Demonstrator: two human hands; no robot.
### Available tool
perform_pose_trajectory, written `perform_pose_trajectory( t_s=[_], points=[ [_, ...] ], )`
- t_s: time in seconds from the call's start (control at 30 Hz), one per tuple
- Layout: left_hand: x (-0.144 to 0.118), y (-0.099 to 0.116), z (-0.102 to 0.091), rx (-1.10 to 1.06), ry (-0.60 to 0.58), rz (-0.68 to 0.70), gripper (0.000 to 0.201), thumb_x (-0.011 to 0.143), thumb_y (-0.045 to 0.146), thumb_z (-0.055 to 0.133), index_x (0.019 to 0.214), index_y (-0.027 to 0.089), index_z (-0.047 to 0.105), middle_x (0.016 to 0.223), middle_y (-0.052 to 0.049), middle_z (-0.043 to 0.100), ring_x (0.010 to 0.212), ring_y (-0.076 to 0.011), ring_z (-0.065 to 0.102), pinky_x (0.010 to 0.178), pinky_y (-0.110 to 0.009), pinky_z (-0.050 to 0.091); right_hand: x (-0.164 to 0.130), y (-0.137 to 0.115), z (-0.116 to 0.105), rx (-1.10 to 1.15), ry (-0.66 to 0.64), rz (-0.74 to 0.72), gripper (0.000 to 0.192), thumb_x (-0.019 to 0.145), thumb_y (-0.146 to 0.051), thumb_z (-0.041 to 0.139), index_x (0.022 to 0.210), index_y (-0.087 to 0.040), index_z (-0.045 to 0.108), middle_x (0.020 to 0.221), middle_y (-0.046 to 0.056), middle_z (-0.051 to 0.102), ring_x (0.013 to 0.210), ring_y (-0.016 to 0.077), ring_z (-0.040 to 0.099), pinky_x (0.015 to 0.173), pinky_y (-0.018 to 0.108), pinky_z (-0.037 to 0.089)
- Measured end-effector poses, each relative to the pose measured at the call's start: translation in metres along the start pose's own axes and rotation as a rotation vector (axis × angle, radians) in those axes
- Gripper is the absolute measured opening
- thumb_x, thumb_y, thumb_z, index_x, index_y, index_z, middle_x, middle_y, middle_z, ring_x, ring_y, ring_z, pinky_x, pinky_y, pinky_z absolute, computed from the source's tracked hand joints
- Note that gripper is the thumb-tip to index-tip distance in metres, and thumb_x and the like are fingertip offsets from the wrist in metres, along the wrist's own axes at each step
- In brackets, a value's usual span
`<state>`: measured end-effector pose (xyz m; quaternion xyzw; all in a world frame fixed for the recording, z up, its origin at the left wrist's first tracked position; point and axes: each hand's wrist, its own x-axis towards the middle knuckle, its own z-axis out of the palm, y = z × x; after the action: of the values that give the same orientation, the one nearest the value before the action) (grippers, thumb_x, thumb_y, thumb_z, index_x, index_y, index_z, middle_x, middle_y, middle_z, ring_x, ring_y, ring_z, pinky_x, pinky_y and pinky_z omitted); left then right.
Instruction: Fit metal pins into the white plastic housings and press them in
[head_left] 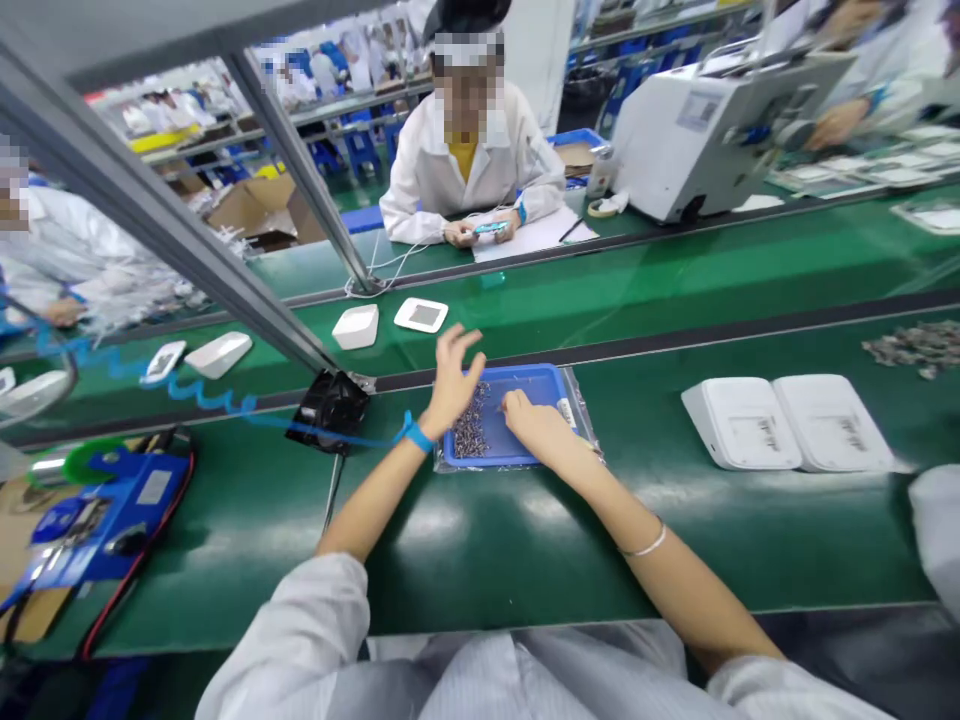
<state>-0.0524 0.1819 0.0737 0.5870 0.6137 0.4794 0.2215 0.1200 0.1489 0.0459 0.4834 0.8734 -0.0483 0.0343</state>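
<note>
A shallow blue tray (517, 455) lies on the green bench in front of me. Many small dark metal parts (469, 432), too small to name, are heaped along its left side. Over the tray's upper left corner is my left hand (451, 378), its fingers spread and nothing visible in them. A blue band with a coiled cord (414, 432) circles that wrist. My right hand (538, 428) reaches in from the right, above the tray's middle. Its fingertips are pinched together, and whatever they hold is hidden. Clear plastic wrap (585, 410) shows around the tray's edge.
Two white housings (750, 425) stand to the right, with loose metal parts (919, 345) beyond. A blue fixture (135, 500) with wires sits left, near a black object (328, 410). White housings (356, 327) rest on the green belt. A person (472, 150) sits opposite.
</note>
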Motion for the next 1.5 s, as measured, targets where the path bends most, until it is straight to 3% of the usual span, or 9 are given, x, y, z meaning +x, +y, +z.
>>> perform_pose_trajectory(
  t_s=[0.13,0.3,0.7,0.87,1.0,1.07,1.17,1.33,1.5],
  points=[
    [-0.044,0.003,0.017,-0.053,-0.404,0.158,0.019,0.098,0.025,0.056,0.105,0.02,0.073,0.101,-0.006,0.068,0.102,-0.0184,0.064,0.101,-0.033,0.05,-0.017,0.008,-0.008,0.119,0.086,0.049,0.038,0.104,-0.023,0.019,0.126,-0.013,0.048,0.116,0.017,0.064,0.091,0.0248,0.072,0.072,0.032,0.05],
    [-0.027,-0.024,0.023,-0.087,-0.596,0.114,0.023,0.095,0.034,0.062,0.096,0.015,0.074,0.09,-0.006,0.073,0.08,-0.0171,0.068,0.081,-0.032,0.056,-0.015,0.008,0.001,0.284,0.197,0.159,0.032,0.105,-0.032,0.032,0.129,-0.015,0.046,0.113,0.012,0.07,0.095,0.0219,0.073,0.072,0.028,0.049],
    [-0.063,-0.018,0.042,-0.296,-0.547,0.062,0.044,0.091,0.056,0.057,0.085,0.014,0.067,0.072,-0.005,0.071,0.061,-0.0175,0.068,0.062,-0.028,0.057,-0.063,-0.001,0.008,0.27,0.408,0.251,0.024,0.102,-0.034,0.047,0.105,-0.018,0.064,0.108,0.007,0.068,0.086,0.0172,0.07,0.068,0.028,0.051],
    [-0.101,-0.004,0.045,-0.269,-0.501,0.175,0.028,0.097,0.045,0.056,0.093,0.019,0.067,0.092,-0.006,0.068,0.087,-0.0191,0.066,0.081,-0.033,0.055,-0.113,-0.006,0.007,0.34,0.478,0.2,0.023,0.102,-0.031,0.048,0.107,-0.019,0.067,0.101,0.005,0.07,0.087,0.013,0.07,0.071,0.023,0.052],
    [-0.129,-0.008,0.043,-0.297,-0.511,0.251,0.017,0.1,0.036,0.051,0.107,0.028,0.064,0.108,-0.006,0.065,0.104,-0.0231,0.062,0.098,-0.046,0.05,-0.139,0.046,-0.019,0.268,0.24,0.653,0.03,0.105,-0.035,0.039,0.115,-0.021,0.063,0.108,0.005,0.071,0.094,0.0106,0.069,0.084,0.019,0.053],
    [-0.142,-0.012,0.042,-0.296,-0.572,0.306,0.018,0.099,0.03,0.053,0.114,0.033,0.062,0.115,-0.005,0.064,0.112,-0.0246,0.061,0.103,-0.049,0.05,-0.146,0.086,-0.028,0.13,0.166,0.917,0.043,0.105,-0.026,0.022,0.126,-0.011,0.056,0.118,0.02,0.066,0.102,0.022,0.07,0.085,0.033,0.055],
    [-0.164,-0.017,0.035,-0.119,-0.594,0.519,0.034,0.096,0.023,0.055,0.128,0.036,0.056,0.133,-0.008,0.057,0.132,-0.0305,0.053,0.108,-0.056,0.048,-0.152,0.119,-0.027,0.02,0.033,1.035,0.048,0.099,-0.014,0.012,0.13,-0.001,0.048,0.121,0.032,0.059,0.101,0.0289,0.07,0.081,0.039,0.056],
    [-0.199,-0.013,0.017,0.129,-0.549,0.706,0.068,0.093,0.022,0.059,0.154,0.032,0.03,0.146,-0.018,0.045,0.15,-0.0388,0.03,0.113,-0.065,0.041,-0.171,0.036,-0.001,0.094,-0.15,0.83,0.039,0.101,-0.017,0.017,0.125,-0.008,0.046,0.115,0.023,0.062,0.084,0.0213,0.072,0.069,0.03,0.054],
    [-0.197,-0.018,0.006,0.175,-0.717,0.616,0.075,0.096,0.033,0.044,0.161,0.022,0.009,0.153,-0.021,0.037,0.148,-0.0403,0.031,0.114,-0.065,0.037,-0.177,-0.065,0.004,0.516,-0.188,0.261,0.03,0.105,-0.037,0.029,0.116,-0.018,0.05,0.113,0.009,0.067,0.09,0.016,0.068,0.068,0.025,0.051]
  ],
)
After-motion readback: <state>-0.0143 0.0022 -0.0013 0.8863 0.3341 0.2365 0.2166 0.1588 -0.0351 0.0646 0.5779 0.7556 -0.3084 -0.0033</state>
